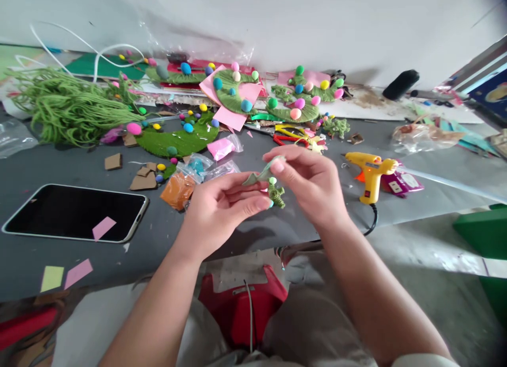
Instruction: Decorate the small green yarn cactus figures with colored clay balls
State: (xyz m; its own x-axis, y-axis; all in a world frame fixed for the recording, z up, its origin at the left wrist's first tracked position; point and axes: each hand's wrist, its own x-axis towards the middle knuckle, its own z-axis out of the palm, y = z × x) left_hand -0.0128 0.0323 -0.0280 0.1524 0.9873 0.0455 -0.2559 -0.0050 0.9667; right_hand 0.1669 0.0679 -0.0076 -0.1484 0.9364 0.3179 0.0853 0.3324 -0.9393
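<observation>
Both hands meet above the front of the table. My left hand (222, 206) is closed, thumb against fingers, on a small green yarn-wrapped piece (276, 196) with a pale green pom-pom on top. A bit of turquoise shows at the thumb tip. Between thumb and fingers of my right hand (312, 179) is the edge of a thin pale green scrap (259, 176), paper or felt, I cannot tell which. The scrap lies just above the yarn piece and reaches over the left fingers. Fingers hide part of both pieces.
A yellow glue gun (369, 174) stands to the right with its cord over the table edge. At left lie a phone (75, 211) and green yarn (71, 105). Pom-pom-covered green shapes (178, 137), scissors (291, 140) and small bags (178, 190) fill the middle and back.
</observation>
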